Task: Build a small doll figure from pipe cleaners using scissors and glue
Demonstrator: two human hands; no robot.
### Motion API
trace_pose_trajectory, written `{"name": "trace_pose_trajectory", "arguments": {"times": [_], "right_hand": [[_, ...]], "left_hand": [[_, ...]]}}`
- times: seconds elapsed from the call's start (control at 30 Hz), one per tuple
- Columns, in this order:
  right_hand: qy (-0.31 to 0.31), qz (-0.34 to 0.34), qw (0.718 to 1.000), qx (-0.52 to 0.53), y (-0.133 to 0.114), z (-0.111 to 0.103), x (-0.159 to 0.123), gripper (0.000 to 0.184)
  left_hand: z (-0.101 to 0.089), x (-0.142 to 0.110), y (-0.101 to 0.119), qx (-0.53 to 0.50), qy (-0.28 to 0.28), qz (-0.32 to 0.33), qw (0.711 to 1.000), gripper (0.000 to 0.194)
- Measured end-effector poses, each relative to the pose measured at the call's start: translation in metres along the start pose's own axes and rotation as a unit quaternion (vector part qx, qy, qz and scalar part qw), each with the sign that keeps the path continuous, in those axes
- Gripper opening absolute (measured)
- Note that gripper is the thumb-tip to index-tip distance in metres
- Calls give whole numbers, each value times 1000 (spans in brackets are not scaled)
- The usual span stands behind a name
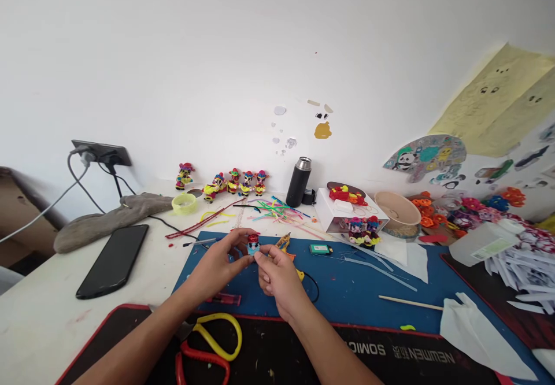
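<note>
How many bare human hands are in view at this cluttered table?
2. The bare left hand is at the left of a small red-topped, light-blue figure; the bare right hand is at its lower right. No other hands show.

fingers (266, 264) partly hide the small figure (253, 246), and the bottom edge crops the scissors (206, 356)

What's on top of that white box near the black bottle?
On the white box lie some red and yellow pieces, a small white block and something flat and brown. The pieces hide part of the brown thing, and the box's inside can't be seen.
</note>
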State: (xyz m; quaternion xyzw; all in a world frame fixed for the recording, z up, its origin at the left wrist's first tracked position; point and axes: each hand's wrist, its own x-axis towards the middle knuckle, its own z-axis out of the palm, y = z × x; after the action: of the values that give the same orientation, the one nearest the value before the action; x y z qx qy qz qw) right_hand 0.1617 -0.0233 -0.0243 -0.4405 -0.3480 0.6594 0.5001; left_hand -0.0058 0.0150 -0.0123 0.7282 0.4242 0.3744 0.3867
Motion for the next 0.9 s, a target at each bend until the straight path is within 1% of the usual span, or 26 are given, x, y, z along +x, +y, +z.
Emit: {"name": "trace_pose_trajectory", "arguments": {"times": [0.17,0.4,0.57,0.7,0.8,0.9], "right_hand": [[6,3,1000,1,1,0,2,56],[1,12,1000,-6,-9,-1,-4,53],[19,-19,1000,2,-21,-7,-3,51],[39,-40,998,11,-29,-11,-4,49],[38,-39,998,16,-30,-11,-5,47],[31,-33,999,19,-30,-10,-6,47]], "left_hand": [[0,-1,-1,8,2,2,1000,44],[-1,-1,5,24,-3,5,1000,43],[-6,2,8,60,0,0,998,39],[-10,3,2,99,-6,-2,995,39],[-15,4,-6,126,-1,-15,992,40],[-22,4,-11,150,-19,-16,988,39]]}}
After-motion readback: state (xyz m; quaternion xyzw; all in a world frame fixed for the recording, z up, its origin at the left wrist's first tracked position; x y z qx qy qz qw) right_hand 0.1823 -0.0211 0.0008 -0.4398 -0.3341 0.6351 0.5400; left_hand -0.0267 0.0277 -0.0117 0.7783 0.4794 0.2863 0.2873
